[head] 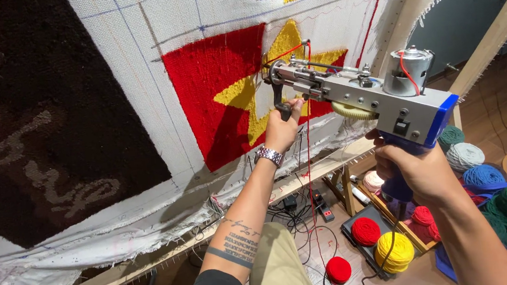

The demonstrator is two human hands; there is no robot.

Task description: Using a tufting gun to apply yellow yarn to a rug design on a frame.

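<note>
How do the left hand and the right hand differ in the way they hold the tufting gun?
The left hand grips the front handle near the needle, close to the cloth; the right hand grips the blue rear grip, lower and nearer the camera. The left wrist wears a watch; the right is bare. Both hold the same tufting gun.

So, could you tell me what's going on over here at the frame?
A person is holding a tufting gun against white backing cloth stretched on a wooden frame. The right hand grips the blue rear handle, and the left hand holds the front grip near the needle. The needle end sits on a red patch with a yellow star, and red yarn hangs down from the gun. Balls of yarn in red, yellow, green and blue lie on the floor below.
</note>
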